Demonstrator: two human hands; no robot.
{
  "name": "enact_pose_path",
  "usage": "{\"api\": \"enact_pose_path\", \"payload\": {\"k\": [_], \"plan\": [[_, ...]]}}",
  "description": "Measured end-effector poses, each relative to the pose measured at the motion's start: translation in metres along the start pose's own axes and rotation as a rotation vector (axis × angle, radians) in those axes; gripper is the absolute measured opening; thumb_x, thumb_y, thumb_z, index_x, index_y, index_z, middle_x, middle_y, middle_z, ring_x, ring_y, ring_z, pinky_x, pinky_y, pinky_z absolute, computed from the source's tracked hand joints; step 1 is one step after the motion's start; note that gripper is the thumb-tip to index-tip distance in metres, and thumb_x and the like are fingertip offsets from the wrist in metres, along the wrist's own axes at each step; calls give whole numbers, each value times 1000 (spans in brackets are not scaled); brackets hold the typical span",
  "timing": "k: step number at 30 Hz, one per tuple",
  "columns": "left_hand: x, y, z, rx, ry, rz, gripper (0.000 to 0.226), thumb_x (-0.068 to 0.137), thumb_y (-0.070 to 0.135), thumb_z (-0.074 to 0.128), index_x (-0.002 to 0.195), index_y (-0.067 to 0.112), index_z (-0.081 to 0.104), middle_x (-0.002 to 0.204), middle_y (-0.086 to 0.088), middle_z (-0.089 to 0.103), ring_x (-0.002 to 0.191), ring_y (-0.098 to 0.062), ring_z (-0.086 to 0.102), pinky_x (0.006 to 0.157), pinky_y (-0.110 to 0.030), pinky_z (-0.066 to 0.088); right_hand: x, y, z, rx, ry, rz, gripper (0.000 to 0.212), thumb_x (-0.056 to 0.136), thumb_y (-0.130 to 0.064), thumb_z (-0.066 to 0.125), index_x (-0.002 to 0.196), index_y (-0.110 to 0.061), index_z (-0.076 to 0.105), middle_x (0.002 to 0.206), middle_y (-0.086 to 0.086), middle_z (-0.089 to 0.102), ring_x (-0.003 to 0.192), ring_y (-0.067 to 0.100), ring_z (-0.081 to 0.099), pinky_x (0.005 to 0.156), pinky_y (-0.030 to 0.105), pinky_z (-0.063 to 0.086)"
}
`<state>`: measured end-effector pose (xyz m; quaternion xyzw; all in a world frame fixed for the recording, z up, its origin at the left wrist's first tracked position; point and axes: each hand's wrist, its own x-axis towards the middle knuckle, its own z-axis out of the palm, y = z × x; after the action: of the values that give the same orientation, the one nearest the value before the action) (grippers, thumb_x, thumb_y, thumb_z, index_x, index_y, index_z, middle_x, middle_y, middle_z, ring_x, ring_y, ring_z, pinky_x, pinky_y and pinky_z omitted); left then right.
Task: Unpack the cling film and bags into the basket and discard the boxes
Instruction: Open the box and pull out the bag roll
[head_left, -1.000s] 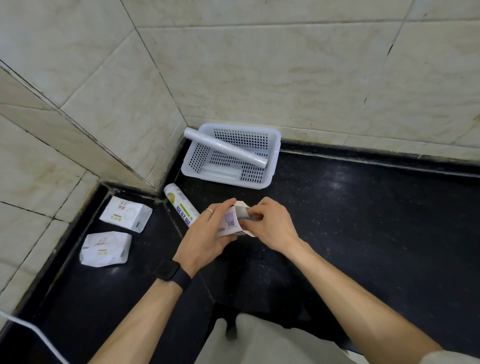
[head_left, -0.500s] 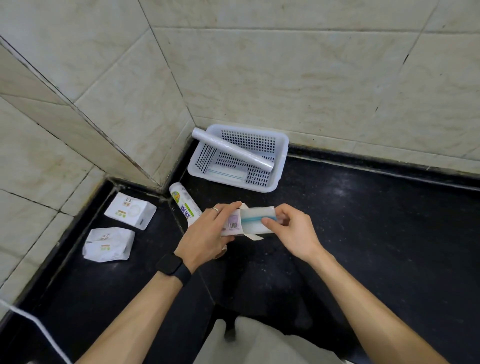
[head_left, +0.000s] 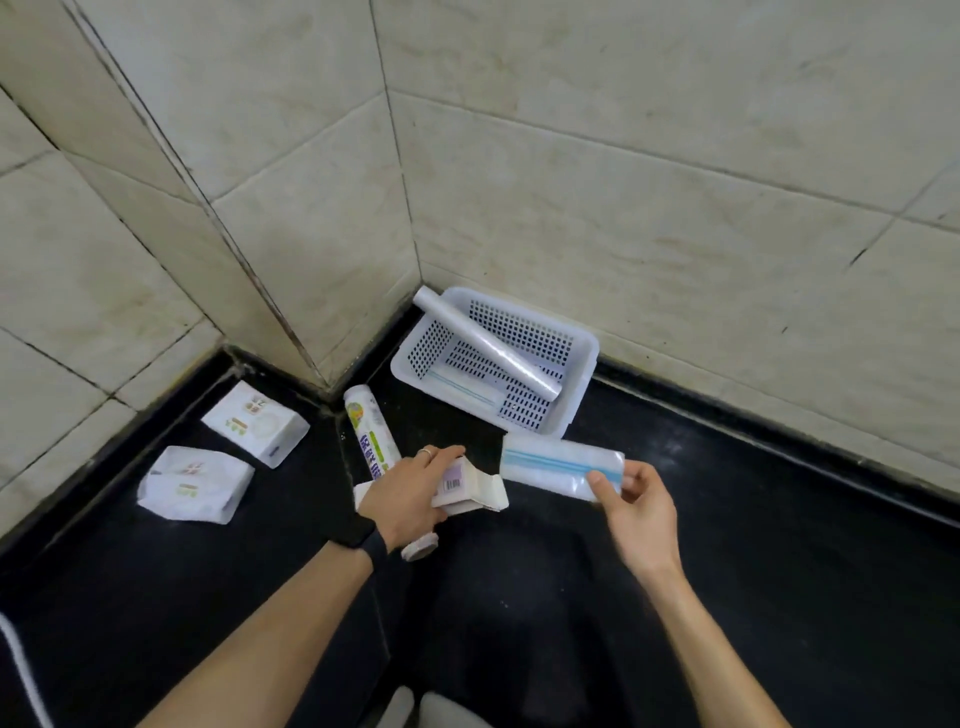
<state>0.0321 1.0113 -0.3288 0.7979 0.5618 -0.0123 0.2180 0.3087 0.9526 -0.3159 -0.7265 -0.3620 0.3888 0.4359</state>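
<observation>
A small white box (head_left: 467, 486) is clasped in the left hand (head_left: 410, 493), its end flap hanging open toward the right, and nothing can be seen inside that open end. Just to its right, clear of the box, a folded stack of clear bags (head_left: 561, 465) with a blue zip strip is pinched at its right end between thumb and fingers of the right hand (head_left: 636, 506). The bags are held in the air, just in front of the basket's near wall.

The white slotted basket (head_left: 582, 384) is set in the corner on the black counter (head_left: 753, 545). A roll of cling film (head_left: 488, 345) is propped in it on a slant, its upper end poking over the back left rim. Beneath the roll, a flat clear bag with a blue line (head_left: 462, 387) is seen on the basket floor.

A printed tube (head_left: 371, 434) is lying on the counter, partly hidden under the left hand. Further left, two white boxes (head_left: 254, 423) (head_left: 195, 483) are lying on the counter, the nearer one crumpled.
</observation>
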Motion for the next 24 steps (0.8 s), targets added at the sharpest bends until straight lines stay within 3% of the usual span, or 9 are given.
{"api": "enact_pose_path", "payload": {"k": [3,6,8,10,12,15,17,20,24], "plan": [[13,1,10,57,-70,15,83,84,32,69,152,31,21,141,2,42,114,-24,53,90,-36,47,21,-9,-5,-3,39,30,22,85,-22,77,98,-19,59,87,2,74,72,11,72,78,41,58],[27,18,22,164,-123,94,83,85,28,66,152,32,17,140,0,43,115,-28,50,95,-42,43,38,-22,0,37,63,49,42,85,-15,77,111,-12,44,86,6,68,57,2,69,67,29,51],[40,29,30,224,-121,142,88,83,26,67,153,30,13,139,-1,44,116,-29,50,95,-43,42,55,-29,12,61,85,51,49,86,-15,76,123,-17,44,88,4,70,64,2,70,74,30,52],[52,42,36,233,-105,192,89,83,28,69,153,27,13,136,-4,47,113,-30,51,92,-44,42,76,-35,29,85,65,72,39,88,-17,74,122,-22,56,94,3,73,82,12,73,83,39,58],[61,55,41,202,-99,259,85,85,36,67,152,23,16,132,-6,49,110,-32,53,91,-45,42,98,-38,47,86,33,96,21,89,-18,73,104,-28,65,101,4,75,90,21,73,84,45,60],[65,64,54,99,-152,326,84,86,44,65,151,22,18,133,-8,49,112,-34,52,93,-47,41,126,-44,76,67,-10,143,17,90,-14,71,104,-20,64,109,10,72,93,24,71,73,38,61],[61,60,64,59,-252,364,91,79,46,72,150,23,18,136,-7,48,117,-32,50,98,-48,40,140,-46,93,47,-54,182,19,91,-10,69,106,-16,60,108,7,68,95,24,68,74,38,61],[52,38,65,-14,-232,279,92,76,73,56,149,26,26,138,-2,49,124,-26,47,108,-43,32,153,-43,117,-26,-131,247,20,91,-12,67,105,-18,55,108,6,63,97,25,65,81,44,61],[65,-20,47,31,22,30,72,93,63,34,152,22,29,156,-1,33,148,-20,19,121,-40,6,158,-36,142,-115,-205,293,19,88,-10,64,106,-14,58,104,10,66,96,27,67,66,34,58]]}}
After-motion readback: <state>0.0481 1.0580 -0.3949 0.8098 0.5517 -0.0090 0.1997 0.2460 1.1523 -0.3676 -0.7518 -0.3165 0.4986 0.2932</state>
